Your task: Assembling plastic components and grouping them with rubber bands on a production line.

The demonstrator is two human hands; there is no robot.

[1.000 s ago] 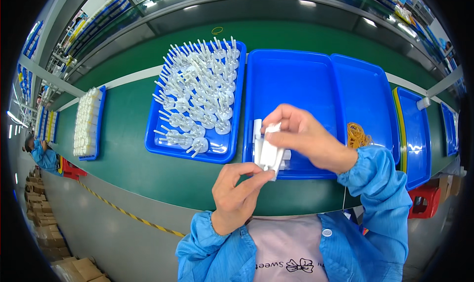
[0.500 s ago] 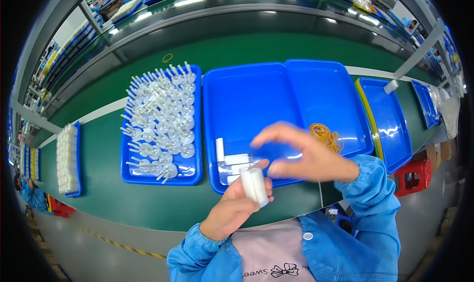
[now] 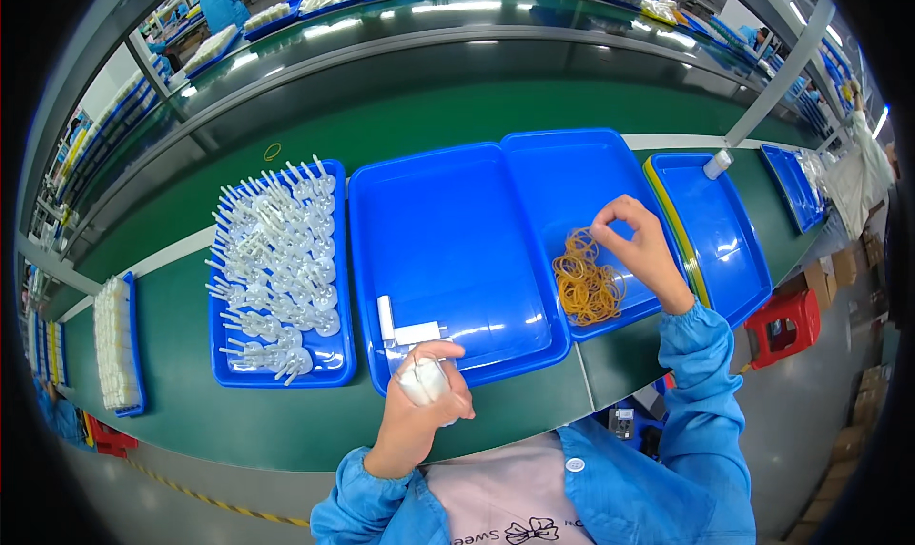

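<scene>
My left hand [image 3: 424,402] is wrapped round a white bundle in clear plastic [image 3: 425,381], over the near edge of the large blue tray [image 3: 448,173]. Close by in that tray lie a white upright piece [image 3: 386,318] and a white block-shaped piece [image 3: 416,333]. To the right, my right hand [image 3: 637,245] hovers over the neighbouring blue tray [image 3: 572,149], its thumb and forefinger curled together in a pinch. Whatever is between those fingertips is too small to see. A heap of yellowish-brown rubber bands [image 3: 589,287] lies just left of that hand.
At left, a blue tray [image 3: 335,364] carries many clear plastic parts with white stems [image 3: 276,268]. Another tray of white pieces [image 3: 116,345] stands farther left. On the right, a blue tray [image 3: 729,249] holds a small white cylinder [image 3: 718,164]. A red stool [image 3: 783,335] stands below.
My right hand has moved away from the white bundle, rightward over the rubber bands, and its fingers have come together. My left hand keeps the bundle, now turned in its grip. The view has shifted.
</scene>
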